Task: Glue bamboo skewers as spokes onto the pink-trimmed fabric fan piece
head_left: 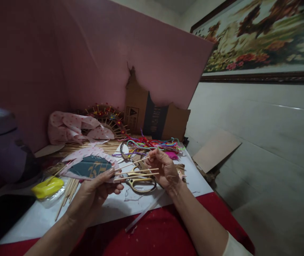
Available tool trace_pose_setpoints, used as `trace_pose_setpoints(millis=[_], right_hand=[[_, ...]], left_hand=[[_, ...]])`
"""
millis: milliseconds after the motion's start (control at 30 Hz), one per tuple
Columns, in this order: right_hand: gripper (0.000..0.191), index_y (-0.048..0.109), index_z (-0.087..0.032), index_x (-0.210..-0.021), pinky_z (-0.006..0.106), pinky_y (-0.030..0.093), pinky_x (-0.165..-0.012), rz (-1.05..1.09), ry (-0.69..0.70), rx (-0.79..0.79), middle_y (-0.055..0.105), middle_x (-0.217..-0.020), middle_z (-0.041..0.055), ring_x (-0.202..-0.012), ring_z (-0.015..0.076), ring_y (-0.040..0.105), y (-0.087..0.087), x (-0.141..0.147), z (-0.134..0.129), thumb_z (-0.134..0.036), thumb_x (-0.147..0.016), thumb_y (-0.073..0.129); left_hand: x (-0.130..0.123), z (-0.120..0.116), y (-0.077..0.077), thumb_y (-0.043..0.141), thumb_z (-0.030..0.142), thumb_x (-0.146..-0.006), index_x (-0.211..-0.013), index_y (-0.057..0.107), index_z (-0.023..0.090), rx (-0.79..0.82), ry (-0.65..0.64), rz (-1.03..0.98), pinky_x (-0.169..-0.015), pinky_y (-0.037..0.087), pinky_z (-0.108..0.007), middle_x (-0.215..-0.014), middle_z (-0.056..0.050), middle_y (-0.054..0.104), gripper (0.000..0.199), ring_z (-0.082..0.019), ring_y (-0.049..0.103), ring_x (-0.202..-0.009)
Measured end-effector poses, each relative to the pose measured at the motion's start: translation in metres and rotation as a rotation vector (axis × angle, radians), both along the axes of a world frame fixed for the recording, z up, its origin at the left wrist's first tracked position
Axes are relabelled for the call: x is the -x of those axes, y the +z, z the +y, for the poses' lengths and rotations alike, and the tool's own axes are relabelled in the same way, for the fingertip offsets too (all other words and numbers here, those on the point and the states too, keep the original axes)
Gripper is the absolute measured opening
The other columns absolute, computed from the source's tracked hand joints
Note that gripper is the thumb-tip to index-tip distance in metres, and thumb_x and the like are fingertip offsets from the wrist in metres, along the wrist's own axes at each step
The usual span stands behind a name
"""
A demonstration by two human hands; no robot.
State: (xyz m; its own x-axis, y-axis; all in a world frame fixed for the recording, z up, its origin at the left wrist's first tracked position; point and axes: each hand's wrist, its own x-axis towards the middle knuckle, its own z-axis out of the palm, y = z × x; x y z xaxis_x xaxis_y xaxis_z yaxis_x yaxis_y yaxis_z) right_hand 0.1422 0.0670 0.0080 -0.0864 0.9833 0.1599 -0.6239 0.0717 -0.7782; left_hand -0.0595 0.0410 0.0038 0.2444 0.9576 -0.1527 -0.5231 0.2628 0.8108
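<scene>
Clear bag (53,200) holds yellow lump (48,187); left hand (97,190) grips cloth-edged cardboard (88,166).

The dark teal, leaf-shaped cardboard piece (84,167) bears tan-gold printed marks within a pale pink fabric border (73,155). The slim, straight wooden sticks (152,174) are pale straw; the looped scissor handles (140,192), gold. The crumpled, pale pink fabric sheet (65,124) carries small red dots.

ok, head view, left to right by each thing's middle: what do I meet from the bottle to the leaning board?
Purple bottle → yellow item → oval piece with a dark blue middle, held in the left grip → scissors → right grip, pinching a thin stick → leaning board.
</scene>
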Motion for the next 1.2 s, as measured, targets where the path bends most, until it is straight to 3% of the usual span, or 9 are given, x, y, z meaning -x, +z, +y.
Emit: trace_pose_setpoints(millis=[300,700,833,933,1033,1200], right_hand=[[0.017,0.067,-0.016,-0.062,0.023,0.036,-0.052,-0.058,-0.008,0.000,0.053,-0.055,-0.0016,-0.052,0.0097,0.045,-0.004,-0.005,0.004,-0.031,-0.065,0.072],[0.022,0.066,-0.016,-0.061,0.023,0.036,-0.050,-0.116,-0.006,-0.014,0.050,-0.053,-0.0016,-0.050,0.0102,0.043,-0.004,-0.003,0.000,-0.036,-0.064,0.072],[0.028,0.069,-0.017,-0.080,0.023,0.039,-0.051,-0.058,0.000,-0.005,0.052,-0.058,-0.0008,-0.055,0.0115,0.048,-0.002,-0.001,-0.001,-0.043,-0.075,0.059],[0.021,0.068,-0.019,-0.090,0.021,0.040,-0.052,-0.075,0.049,-0.014,0.056,-0.065,-0.0013,-0.057,0.0095,0.050,-0.004,0.000,-0.001,-0.032,-0.074,0.065],[0.022,0.068,-0.019,-0.087,0.021,0.042,-0.057,-0.157,0.088,-0.011,0.062,-0.073,-0.0007,-0.060,0.0085,0.054,-0.008,0.004,-0.002,-0.023,-0.066,0.074],[0.019,0.070,-0.019,-0.076,0.024,0.045,-0.056,-0.229,0.073,-0.042,0.064,-0.066,0.0002,-0.059,0.0113,0.058,-0.018,0.015,-0.006,-0.029,-0.061,0.077]], left_hand=[[-0.001,0.001,0.001,0.057,0.010,-0.075,-0.073,0.069,0.008,0.016,0.073,0.037,-0.048,0.051,-0.022,-0.066,-0.013,0.072,0.013,-0.017,0.065,-0.051],[-0.002,0.004,-0.001,0.063,0.009,-0.069,-0.071,0.068,0.007,0.007,0.151,0.026,-0.047,0.052,-0.020,-0.063,-0.009,0.070,0.005,-0.015,0.063,-0.048],[-0.002,0.005,0.000,0.062,0.007,-0.069,-0.072,0.068,0.008,0.015,0.141,-0.013,-0.046,0.052,-0.019,-0.064,-0.008,0.070,0.006,-0.013,0.062,-0.047],[-0.001,0.006,0.000,0.060,0.007,-0.071,-0.072,0.067,0.010,0.012,0.145,-0.036,-0.044,0.050,-0.019,-0.063,-0.007,0.070,0.007,-0.013,0.061,-0.045],[-0.002,0.006,0.000,0.060,0.009,-0.072,-0.072,0.067,0.009,0.031,0.118,-0.010,-0.044,0.050,-0.019,-0.061,-0.008,0.069,0.007,-0.013,0.061,-0.045],[-0.007,0.001,-0.003,0.061,0.013,-0.074,-0.069,0.067,0.008,0.052,0.020,0.036,-0.045,0.050,-0.020,-0.060,-0.010,0.069,0.009,-0.014,0.062,-0.047]])
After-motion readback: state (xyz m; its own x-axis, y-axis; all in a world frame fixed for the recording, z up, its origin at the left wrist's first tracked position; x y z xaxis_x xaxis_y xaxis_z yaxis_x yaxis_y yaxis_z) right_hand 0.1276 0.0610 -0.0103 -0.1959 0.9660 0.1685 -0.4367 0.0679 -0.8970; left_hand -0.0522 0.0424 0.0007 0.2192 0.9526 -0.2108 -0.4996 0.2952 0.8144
